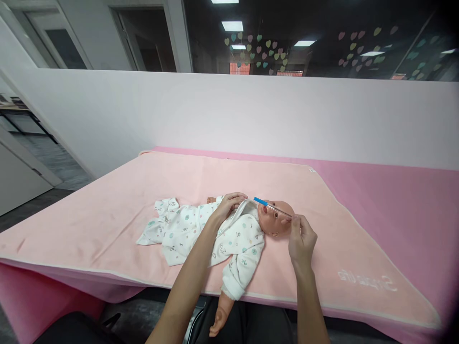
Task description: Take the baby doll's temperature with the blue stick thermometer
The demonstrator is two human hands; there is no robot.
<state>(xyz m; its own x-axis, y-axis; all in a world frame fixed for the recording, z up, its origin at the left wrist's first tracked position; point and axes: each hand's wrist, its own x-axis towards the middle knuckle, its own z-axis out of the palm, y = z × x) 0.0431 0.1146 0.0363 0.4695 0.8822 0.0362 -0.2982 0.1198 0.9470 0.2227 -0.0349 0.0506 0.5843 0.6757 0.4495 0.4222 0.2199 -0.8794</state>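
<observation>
**poster1:** ok so where's everything sitting right now?

**poster2:** you've got a baby doll [229, 234] lying on its back on the pale pink blanket [107, 210], pretty much in the middle and close to the near edge. Head points toward the right side, legs toward the left. It's in a white printed onesie [186, 229], and 1 bare doll arm [220, 317] hangs down over the near edge of the blanket.

**poster1:** and your hands?

**poster2:** your left hand [229, 204] rests on the doll's chest near the collar, fingers curled around a fold of the onesie fabric up by the neck. Your right hand [301, 239] is just beside the doll's head [276, 220], on its right-hand side, with thumb and fingertips pinched on the end of a thin clear thermometer [272, 207] with a blue tip. The stick slants across the doll's face, blue end up by the neck and collar, close to your left fingers.

**poster1:** whether the tip actually touches the doll?

**poster2:** can't tell from this angle tbh.

**poster1:** anything else around?

**poster2:** blanket lies on a darker pink sheet [394, 200] covering the table, white partition wall [229, 114] right behind the far edge.
</observation>
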